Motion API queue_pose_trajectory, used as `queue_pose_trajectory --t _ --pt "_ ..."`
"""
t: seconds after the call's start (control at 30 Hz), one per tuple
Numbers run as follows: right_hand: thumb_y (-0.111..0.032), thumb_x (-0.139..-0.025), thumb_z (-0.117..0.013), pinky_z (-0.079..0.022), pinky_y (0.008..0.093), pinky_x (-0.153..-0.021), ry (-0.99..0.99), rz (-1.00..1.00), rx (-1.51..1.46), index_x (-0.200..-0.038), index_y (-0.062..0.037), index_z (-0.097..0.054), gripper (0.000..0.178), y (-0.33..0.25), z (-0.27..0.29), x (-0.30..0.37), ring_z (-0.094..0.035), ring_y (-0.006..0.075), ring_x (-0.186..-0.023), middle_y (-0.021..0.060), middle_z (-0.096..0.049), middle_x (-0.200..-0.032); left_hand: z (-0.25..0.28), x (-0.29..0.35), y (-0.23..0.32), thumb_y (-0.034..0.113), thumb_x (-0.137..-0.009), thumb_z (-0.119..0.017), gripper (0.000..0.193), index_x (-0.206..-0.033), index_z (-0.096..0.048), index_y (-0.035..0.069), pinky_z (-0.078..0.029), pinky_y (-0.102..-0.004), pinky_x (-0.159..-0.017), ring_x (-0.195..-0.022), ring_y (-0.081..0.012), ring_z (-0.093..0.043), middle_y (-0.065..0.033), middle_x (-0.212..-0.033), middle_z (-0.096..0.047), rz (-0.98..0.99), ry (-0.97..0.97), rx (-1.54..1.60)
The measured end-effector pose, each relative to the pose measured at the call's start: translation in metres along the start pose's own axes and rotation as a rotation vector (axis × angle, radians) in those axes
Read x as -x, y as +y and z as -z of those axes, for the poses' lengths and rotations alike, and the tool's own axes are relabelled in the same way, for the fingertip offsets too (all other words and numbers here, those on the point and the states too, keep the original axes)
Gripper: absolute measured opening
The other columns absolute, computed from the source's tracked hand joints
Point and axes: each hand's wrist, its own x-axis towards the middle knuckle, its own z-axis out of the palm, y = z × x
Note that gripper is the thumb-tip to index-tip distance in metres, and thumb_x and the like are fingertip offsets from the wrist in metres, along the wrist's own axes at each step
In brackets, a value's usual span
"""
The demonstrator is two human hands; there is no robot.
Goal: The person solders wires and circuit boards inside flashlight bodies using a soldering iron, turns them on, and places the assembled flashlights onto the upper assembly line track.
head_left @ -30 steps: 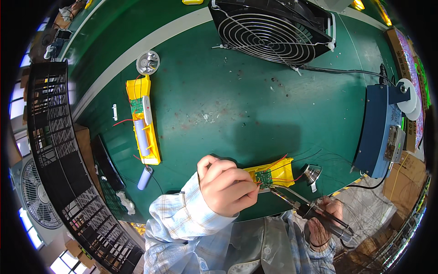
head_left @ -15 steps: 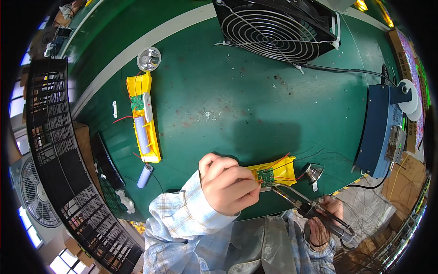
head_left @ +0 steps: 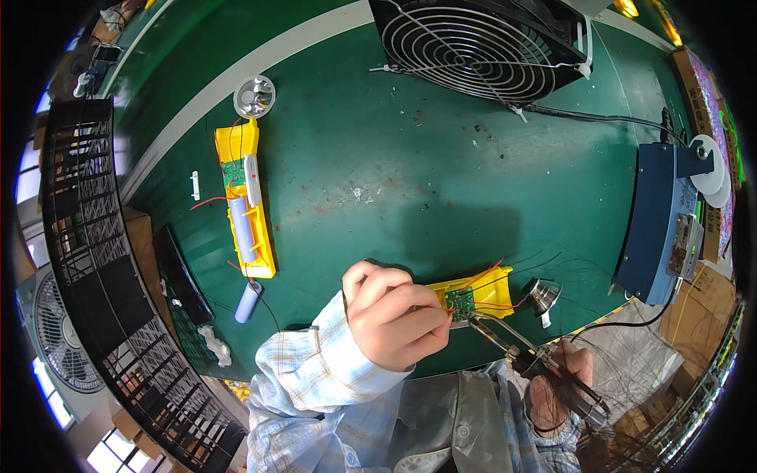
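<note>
Green worktop point(head_left: 378, 181): dull green mat with a pale stripe running along its far left edge.
Left hand point(head_left: 394, 315): fingers curled and pressed together, pinching something thin at the fingertips, right against the yellow case; what it pinches is too small to tell.
Right hand point(head_left: 556, 386): closed round the handle of the soldering iron point(head_left: 512, 347), near the right edge of the worktop.
Iron tip: points left and far, meeting the board at the left fingertips.
Yellow case point(head_left: 481, 288): open plastic shell lying near the worktop's near edge, just right of the left hand.
Board point(head_left: 459, 299): small green circuit board inside that case, with red wires looping out to the right.
Reflector point(head_left: 544, 296): shiny metal cone just right of the case.
Second case point(head_left: 248, 213): long yellow shell on the left, lying open, with a green board and a white cell inside.
Loose cell point(head_left: 248, 301): pale cylinder just near the second case's near end.
Second reflector point(head_left: 254, 96): round and silvery, at the far end of the second case.
Fan point(head_left: 473, 43): black wire-grille fan at the far side, centre right.
Blue box point(head_left: 658, 229): blue unit on the right; a white reel sits at its far end.
Cartons point(head_left: 702, 87): brown boxes with coloured labels at the far right rim.
Black crate point(head_left: 87, 260): lattice crate along the left.
</note>
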Motion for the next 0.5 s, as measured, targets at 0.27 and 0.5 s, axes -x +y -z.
queue_pose_trajectory --t 0.27,0.5 --pt "-0.013 -0.078 -0.062 -0.042 0.0372 -0.082 -0.381 -0.016 0.154 -0.119 -0.0008 -0.029 0.054 -0.007 0.027 0.012 -0.047 0.0213 -0.098 0.017 -0.046 -0.108 0.001 0.0 0.002 0.009 -0.044 -0.07 0.021 -0.061 -0.06 0.017 -0.031 -0.0338 -0.071 -0.073 -0.015 -0.048 0.0073 -0.073 -0.054 -0.009 0.001 0.0" --pt "-0.024 -0.076 -0.066 -0.038 0.0239 -0.067 -0.208 -0.182 -0.024 -0.086 -0.0048 -0.034 0.038 -0.033 0.007 0.002 -0.045 0.0114 -0.077 0.0069 -0.047 -0.086 0.002 0.001 0.001 0.009 -0.044 -0.07 0.02 -0.061 -0.061 0.017 -0.031 -0.0337 -0.071 -0.073 -0.0147 -0.048 0.0073 -0.073 -0.055 -0.016 0.009 -0.017"
